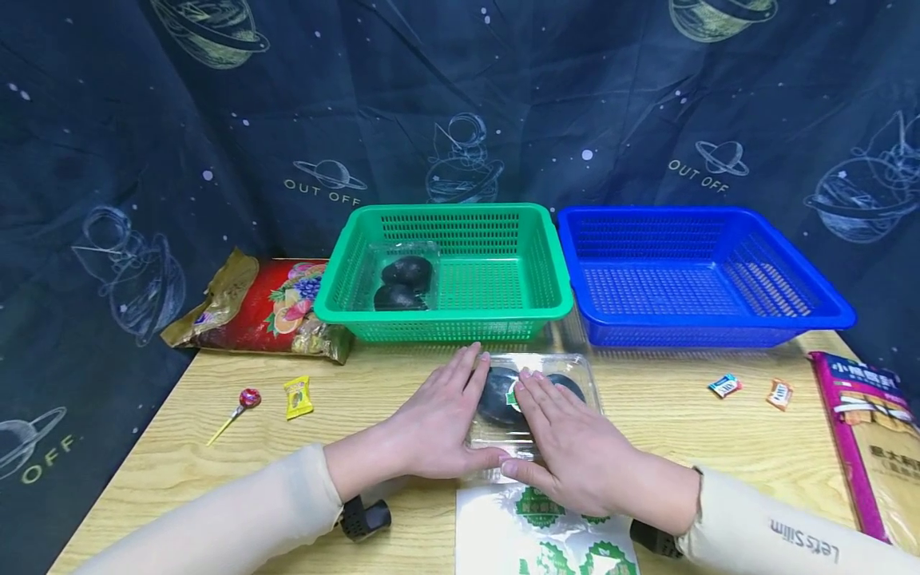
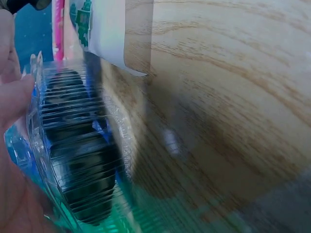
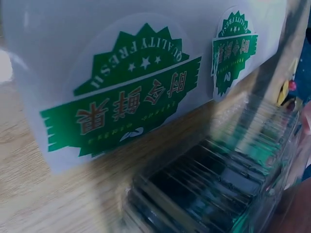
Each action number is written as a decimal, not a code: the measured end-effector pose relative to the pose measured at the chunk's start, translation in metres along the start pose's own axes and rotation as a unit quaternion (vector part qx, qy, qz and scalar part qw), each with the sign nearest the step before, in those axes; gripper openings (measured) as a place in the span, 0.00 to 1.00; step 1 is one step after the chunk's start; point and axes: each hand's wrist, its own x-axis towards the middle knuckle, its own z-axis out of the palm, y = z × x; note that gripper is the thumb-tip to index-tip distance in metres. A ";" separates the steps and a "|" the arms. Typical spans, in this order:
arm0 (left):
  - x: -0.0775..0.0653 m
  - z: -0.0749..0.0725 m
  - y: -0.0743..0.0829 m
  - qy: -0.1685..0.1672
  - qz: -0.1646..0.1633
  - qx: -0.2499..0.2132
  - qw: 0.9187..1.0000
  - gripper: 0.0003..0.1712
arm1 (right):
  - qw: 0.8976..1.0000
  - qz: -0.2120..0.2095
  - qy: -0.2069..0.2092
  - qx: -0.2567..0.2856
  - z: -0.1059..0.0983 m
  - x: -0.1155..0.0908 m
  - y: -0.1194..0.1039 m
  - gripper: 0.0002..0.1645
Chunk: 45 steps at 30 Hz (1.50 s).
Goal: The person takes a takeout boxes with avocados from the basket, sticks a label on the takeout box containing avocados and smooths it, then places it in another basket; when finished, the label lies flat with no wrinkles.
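Observation:
In the head view a clear plastic clamshell box with dark oval fruits inside lies on the table. A round green-and-white sticker is on its lid, partly covered by fingers. My left hand lies over the box's left side with fingers extended. Flat fingers of my right hand press the lid beside the sticker; the thumbs nearly meet at the front edge. Both wrist views show the ribbed box wall close up. A white sheet of green stickers lies just in front of the box.
Behind stand a green basket holding another box of dark fruits, and a blue basket. A red snack bag, lollipop and yellow candy lie left; two small candies and a magenta-edged bag right.

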 end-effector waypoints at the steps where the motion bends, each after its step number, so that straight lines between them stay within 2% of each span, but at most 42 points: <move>1: 0.000 0.000 0.001 0.000 0.001 0.000 1.000 0.65 | 1.000 0.005 0.004 -0.002 0.000 -0.002 0.001 0.53; 8: 0.001 0.001 0.003 0.001 -0.008 -0.006 1.000 0.67 | 0.998 0.026 0.049 -0.039 0.001 -0.016 0.008 0.53; 14: 0.000 0.001 0.001 0.004 -0.009 -0.006 1.000 0.67 | 0.995 0.033 0.079 -0.045 0.002 -0.013 0.007 0.55; 18: 0.000 0.002 0.001 0.009 -0.002 -0.010 1.000 0.67 | 0.997 0.040 0.051 -0.036 0.001 -0.010 0.002 0.56; 23: 0.000 0.002 0.000 0.010 0.002 -0.011 1.000 0.67 | 0.999 0.033 0.022 0.001 -0.001 -0.004 -0.011 0.56; 31: -0.001 0.002 -0.001 0.010 0.003 -0.002 1.000 0.66 | 0.999 0.022 0.019 0.026 -0.001 0.005 -0.026 0.58; 39: -0.001 0.003 -0.001 0.008 0.004 0.002 1.000 0.68 | 0.997 0.006 0.009 0.079 -0.001 0.007 -0.025 0.54; 41: 0.000 0.002 -0.001 0.007 0.005 0.001 1.000 0.68 | 0.997 0.002 0.005 0.077 0.000 0.008 -0.023 0.53; 45: 0.001 0.001 0.000 0.006 0.008 0.000 1.000 0.67 | 0.999 -0.008 0.007 0.034 0.004 0.012 -0.020 0.54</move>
